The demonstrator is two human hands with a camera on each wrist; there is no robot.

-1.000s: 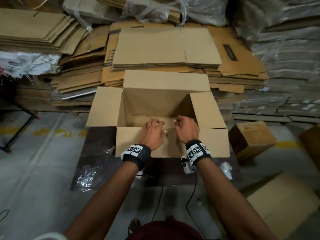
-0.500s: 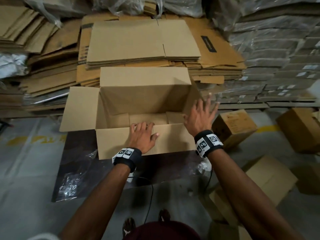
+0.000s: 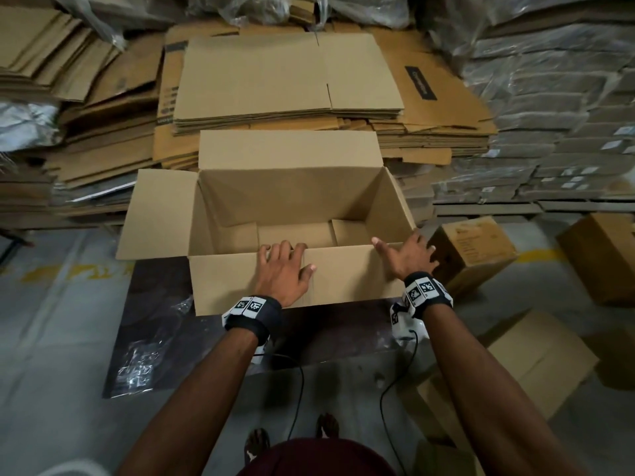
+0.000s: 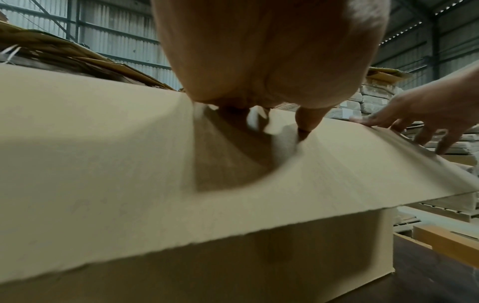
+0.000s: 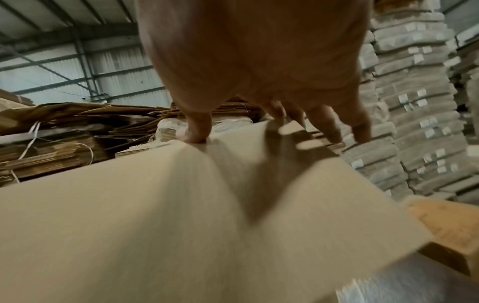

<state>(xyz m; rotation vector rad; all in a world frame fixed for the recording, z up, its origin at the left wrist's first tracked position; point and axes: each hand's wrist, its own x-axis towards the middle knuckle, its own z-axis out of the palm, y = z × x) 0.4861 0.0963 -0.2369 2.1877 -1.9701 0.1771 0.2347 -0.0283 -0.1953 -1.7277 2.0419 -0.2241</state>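
Observation:
A large open cardboard box (image 3: 292, 187) stands on a dark mat, empty inside, with its back and left flaps spread out. Its near flap (image 3: 343, 276) hangs down toward me. My left hand (image 3: 283, 269) lies on that flap near the middle, fingertips at the fold along the rim and thumb on the flap. The left wrist view shows the palm (image 4: 259, 51) above the near flap (image 4: 129, 164). My right hand (image 3: 407, 255) is at the near right corner with fingers spread. Its thumb (image 5: 197, 131) touches the flap edge, and its other fingers reach past the corner.
Stacks of flattened cartons (image 3: 285, 73) fill the space behind the box, and wrapped bundles (image 3: 549, 115) rise at the right. Small closed boxes (image 3: 474, 249) and a flat carton (image 3: 536, 359) lie on the floor to the right. Crumpled plastic wrap (image 3: 141, 365) lies on the mat (image 3: 154, 304).
Both hands were together at the middle of the near rim. The right hand swung out to the box's right side, then came down to the near right corner. The left hand stayed on the near flap.

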